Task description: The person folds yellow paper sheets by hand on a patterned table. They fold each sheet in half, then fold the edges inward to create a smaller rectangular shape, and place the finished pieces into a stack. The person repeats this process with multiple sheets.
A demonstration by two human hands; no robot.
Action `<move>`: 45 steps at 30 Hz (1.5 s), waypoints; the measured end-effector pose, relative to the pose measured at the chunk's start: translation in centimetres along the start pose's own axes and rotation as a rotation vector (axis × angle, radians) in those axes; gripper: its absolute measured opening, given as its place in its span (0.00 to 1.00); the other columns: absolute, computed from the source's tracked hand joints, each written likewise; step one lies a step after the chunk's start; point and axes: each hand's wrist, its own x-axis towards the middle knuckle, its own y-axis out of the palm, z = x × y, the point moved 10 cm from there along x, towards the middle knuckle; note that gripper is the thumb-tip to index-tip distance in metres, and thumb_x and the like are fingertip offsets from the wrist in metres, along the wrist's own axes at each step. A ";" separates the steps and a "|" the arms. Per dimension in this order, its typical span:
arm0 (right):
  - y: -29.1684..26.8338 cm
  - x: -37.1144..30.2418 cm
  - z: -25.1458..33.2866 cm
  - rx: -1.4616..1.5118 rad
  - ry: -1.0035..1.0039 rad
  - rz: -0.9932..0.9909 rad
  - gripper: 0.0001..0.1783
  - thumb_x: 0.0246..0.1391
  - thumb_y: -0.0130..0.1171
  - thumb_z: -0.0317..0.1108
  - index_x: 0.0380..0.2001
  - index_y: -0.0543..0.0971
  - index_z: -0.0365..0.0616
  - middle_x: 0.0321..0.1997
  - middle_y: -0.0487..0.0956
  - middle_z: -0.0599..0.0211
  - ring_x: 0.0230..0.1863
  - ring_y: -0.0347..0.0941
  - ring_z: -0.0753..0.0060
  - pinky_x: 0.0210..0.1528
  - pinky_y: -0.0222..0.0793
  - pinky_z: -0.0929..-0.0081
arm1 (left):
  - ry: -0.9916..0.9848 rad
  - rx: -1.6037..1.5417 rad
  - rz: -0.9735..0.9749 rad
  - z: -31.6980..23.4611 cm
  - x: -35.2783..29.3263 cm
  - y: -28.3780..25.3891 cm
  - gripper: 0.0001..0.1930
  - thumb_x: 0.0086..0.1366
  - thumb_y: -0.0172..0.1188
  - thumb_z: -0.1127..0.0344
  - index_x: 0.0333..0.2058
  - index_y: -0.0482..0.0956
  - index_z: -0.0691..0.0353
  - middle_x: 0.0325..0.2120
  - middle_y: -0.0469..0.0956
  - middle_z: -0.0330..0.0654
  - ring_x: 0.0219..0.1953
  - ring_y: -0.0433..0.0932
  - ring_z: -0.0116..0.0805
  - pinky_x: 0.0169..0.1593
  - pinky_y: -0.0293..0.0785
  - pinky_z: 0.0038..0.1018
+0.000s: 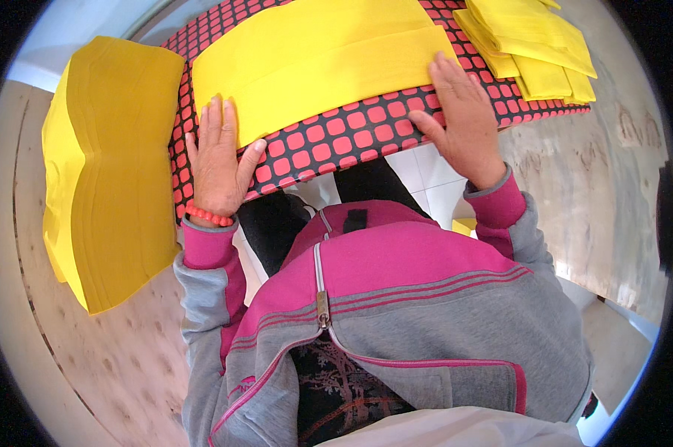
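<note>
A yellow fabric sheet [321, 71], folded over along its near part, lies flat on the red-and-black patterned tablecloth [336, 141]. My left hand [221, 156] rests with fingers stretched out on the sheet's near left corner, its thumb over the tablecloth. At the sheet's near right corner, my right hand [463, 112] lies with its fingertips on the fabric edge and its thumb spread on the cloth. Neither hand grips anything. A red bead bracelet [208, 216] circles my left wrist.
On the left, a thick stack of yellow fabric [120, 171] lies on a pale wooden surface [135, 357]. Several folded yellow pieces [537, 45] are piled at the far right of the patterned cloth. Another wooden surface [589, 179] extends on the right.
</note>
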 end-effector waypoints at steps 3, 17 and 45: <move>-0.4 -0.7 -1.8 -0.016 0.063 -0.029 0.41 0.58 0.59 0.57 0.62 0.69 0.32 0.69 0.67 0.46 0.71 0.62 0.53 0.72 0.51 0.53 | -0.089 0.064 0.004 1.7 -0.1 -0.1 0.42 0.70 0.49 0.40 0.71 0.53 0.66 0.73 0.49 0.53 0.75 0.45 0.49 0.72 0.36 0.58; 1.7 1.9 7.4 0.171 -0.180 0.071 0.26 0.60 0.59 0.40 0.60 0.73 0.42 0.67 0.71 0.58 0.70 0.64 0.58 0.71 0.54 0.53 | 0.294 -0.193 -0.028 -13.7 0.8 -0.2 0.45 0.64 0.57 0.40 0.70 0.56 0.64 0.71 0.53 0.54 0.74 0.50 0.49 0.73 0.43 0.51; -1.5 1.9 5.5 0.196 -0.174 -0.089 0.32 0.51 0.66 0.43 0.57 0.73 0.39 0.62 0.73 0.51 0.64 0.68 0.49 0.69 0.57 0.51 | 0.425 0.056 0.010 -12.0 4.9 -2.1 0.32 0.58 0.57 0.72 0.64 0.67 0.59 0.60 0.73 0.50 0.61 0.72 0.47 0.66 0.63 0.47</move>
